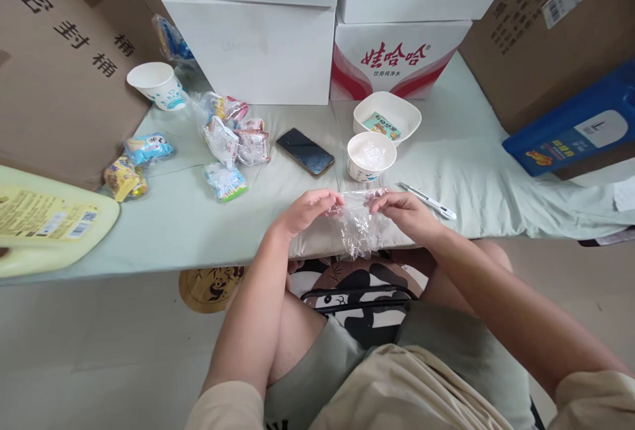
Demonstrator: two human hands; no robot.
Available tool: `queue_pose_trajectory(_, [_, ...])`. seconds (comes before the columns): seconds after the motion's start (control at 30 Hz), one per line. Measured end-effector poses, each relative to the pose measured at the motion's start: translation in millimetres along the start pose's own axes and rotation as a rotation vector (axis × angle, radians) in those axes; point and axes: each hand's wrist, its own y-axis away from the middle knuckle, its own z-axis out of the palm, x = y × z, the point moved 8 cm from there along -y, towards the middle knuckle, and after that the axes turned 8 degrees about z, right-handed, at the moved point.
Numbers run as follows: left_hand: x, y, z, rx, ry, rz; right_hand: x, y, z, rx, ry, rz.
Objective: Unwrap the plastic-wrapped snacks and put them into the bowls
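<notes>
A crinkled clear plastic bag [361, 225] stretches between my hands at the near edge of the cloth-covered surface. My left hand [313, 208] is closed on its left side, thumb and fingers pinching the film. On the other side my right hand [403, 214] pinches the right edge. The lower part of the bag hangs over the front edge. Just beyond it stands a paper cup [370, 165] holding crumpled clear plastic. Behind the cup, a white bowl [414, 116] contains a green printed packet [383, 126]. A white pen-like cutter [430, 202] lies beside my right hand.
A phone [306, 151] lies left of the cup. Farther left are several wrapped snacks [223, 142] and another paper cup [157, 86]. White boxes [253, 53] stand at the back. A yellow jug [49, 225] and a blue jug [575, 129] flank the surface.
</notes>
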Motion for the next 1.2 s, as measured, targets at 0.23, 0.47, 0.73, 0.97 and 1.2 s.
queue_pose_trajectory(0.23, [0,-2,-9.8,0.151,-0.100,0.062,12,1,12,0.029,-0.328,0.156])
queue_pose_trajectory(0.47, [0,1,-14.8,0.247,0.119,0.045,3,-1,9,0.124,-0.318,0.097])
queue_pose_trajectory(0.73, [-2,0,-10.6,0.242,0.264,0.002,2,-2,13,0.079,-0.374,0.080])
queue_pose_trajectory(0.97, [0,0,-19.8,0.359,0.440,0.029,17,-3,24,0.006,-0.283,0.152])
queue_pose_trajectory(1.2, [-10,2,-4.6,0.220,0.321,-0.131,9,-5,24,0.021,-0.270,0.127])
